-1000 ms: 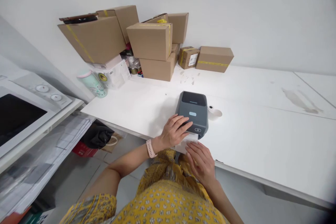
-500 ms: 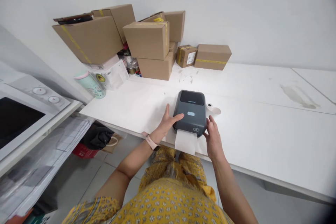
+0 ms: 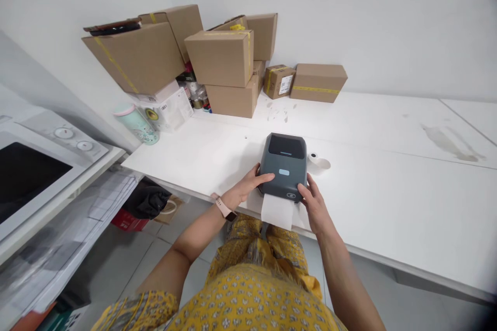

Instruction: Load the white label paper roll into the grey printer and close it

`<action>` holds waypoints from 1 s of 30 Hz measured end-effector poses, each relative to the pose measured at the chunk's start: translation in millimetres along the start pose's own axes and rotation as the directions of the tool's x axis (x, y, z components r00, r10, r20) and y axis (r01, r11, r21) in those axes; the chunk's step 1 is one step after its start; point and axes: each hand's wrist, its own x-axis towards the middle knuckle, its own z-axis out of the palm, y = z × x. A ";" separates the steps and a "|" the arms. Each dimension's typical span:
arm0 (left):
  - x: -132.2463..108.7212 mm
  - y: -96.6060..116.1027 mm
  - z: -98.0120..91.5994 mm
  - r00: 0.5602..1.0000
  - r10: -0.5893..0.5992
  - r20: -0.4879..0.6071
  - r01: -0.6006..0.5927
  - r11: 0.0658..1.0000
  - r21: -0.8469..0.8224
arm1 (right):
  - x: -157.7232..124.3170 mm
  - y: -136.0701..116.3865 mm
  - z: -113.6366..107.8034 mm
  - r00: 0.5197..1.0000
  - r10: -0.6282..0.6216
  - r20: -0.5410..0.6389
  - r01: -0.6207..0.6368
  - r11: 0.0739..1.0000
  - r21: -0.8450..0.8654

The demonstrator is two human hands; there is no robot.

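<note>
A dark grey label printer (image 3: 284, 163) sits near the front edge of the white table (image 3: 388, 186). A strip of white label paper (image 3: 277, 211) hangs out of its front slot. My left hand (image 3: 246, 187) grips the printer's left side, thumb on its top. My right hand (image 3: 315, 205) grips its right front corner. Both hands are closed against the printer body.
A small white paper roll (image 3: 319, 160) lies just right of the printer. Several cardboard boxes (image 3: 223, 57) are stacked against the back wall, with a mint-green bottle (image 3: 137, 123) and a white carton (image 3: 166, 108). A white microwave (image 3: 34, 165) stands on a shelf at left.
My right hand let go of the label paper and moved to the printer's right side. My left hand slid from the top to the left side. The paper now hangs free.
</note>
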 end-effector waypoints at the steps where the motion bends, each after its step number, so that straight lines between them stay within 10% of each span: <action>1: 0.6 1.8 -2.5 1.000 -0.008 0.025 0.007 1.000 0.018 | 1.2 -3.2 -2.3 0.999 0.012 0.048 -0.011 1.000 -0.006; 11: 1.9 -1.6 1.3 0.997 0.079 -0.022 -0.078 0.997 0.025 | 11.9 4.3 -3.0 0.984 -0.042 0.175 0.032 0.998 0.059; 25: 6.6 -12.3 4.8 0.989 0.094 -0.116 -0.095 0.995 -0.007 | 16.9 27.9 -1.4 0.982 -0.183 0.051 0.184 0.983 -0.011; 30: -14.0 -27.9 15.3 0.939 0.158 -0.306 -0.116 0.982 0.151 | 7.2 12.5 -0.3 0.870 -0.493 0.005 0.463 0.814 -0.352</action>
